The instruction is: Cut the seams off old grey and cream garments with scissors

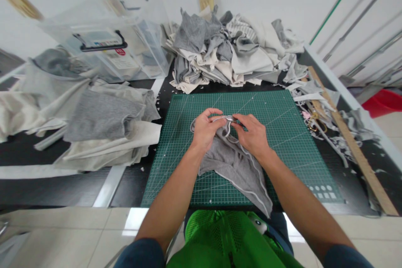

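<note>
A grey fabric piece (234, 161) with white stitched edging lies crumpled over the green cutting mat (282, 142), its pointed corner hanging toward the table's front edge. My left hand (205, 130) pinches the upper edge of this fabric between thumb and fingers. Close beside it, my right hand (251, 132) is closed on a small silvery metal tool (230, 118) held against the edging. The tool's exact kind is too small to tell, and fingers partly cover it.
A heap of grey and cream fabric pieces (220, 50) rises behind the mat. Stacked cloth (106, 113) lies at left, before a clear plastic bin (150, 50). On the right are a wooden strip (361, 155), scraps and gold-handled scissors (312, 124).
</note>
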The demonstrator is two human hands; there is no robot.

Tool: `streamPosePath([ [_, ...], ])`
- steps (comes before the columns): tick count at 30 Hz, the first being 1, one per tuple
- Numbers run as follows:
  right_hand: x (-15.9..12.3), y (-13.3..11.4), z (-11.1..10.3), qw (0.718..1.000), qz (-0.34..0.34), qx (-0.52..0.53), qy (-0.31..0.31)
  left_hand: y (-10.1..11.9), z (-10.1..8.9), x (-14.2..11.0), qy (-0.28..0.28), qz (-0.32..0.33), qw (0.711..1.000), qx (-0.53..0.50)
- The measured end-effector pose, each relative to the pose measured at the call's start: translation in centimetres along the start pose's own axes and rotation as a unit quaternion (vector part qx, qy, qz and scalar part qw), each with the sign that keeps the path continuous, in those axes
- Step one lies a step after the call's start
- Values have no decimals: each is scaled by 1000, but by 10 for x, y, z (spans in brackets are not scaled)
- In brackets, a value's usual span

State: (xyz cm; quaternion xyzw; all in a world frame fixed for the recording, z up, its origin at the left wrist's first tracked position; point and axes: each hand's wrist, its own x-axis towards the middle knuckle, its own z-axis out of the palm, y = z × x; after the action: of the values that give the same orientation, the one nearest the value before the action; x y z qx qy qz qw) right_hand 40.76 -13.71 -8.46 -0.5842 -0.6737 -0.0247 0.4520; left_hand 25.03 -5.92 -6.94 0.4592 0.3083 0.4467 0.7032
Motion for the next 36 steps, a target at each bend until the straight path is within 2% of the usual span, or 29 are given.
streamPosePath([
  [7, 0, 1, 1, 1000, -11, 1, 9, -1, -1, 0, 0, 4, 1000, -5],
  [36, 0, -1, 0, 1000, 19, -6, 5, -1, 0, 0, 9, -2, 1000, 10],
])
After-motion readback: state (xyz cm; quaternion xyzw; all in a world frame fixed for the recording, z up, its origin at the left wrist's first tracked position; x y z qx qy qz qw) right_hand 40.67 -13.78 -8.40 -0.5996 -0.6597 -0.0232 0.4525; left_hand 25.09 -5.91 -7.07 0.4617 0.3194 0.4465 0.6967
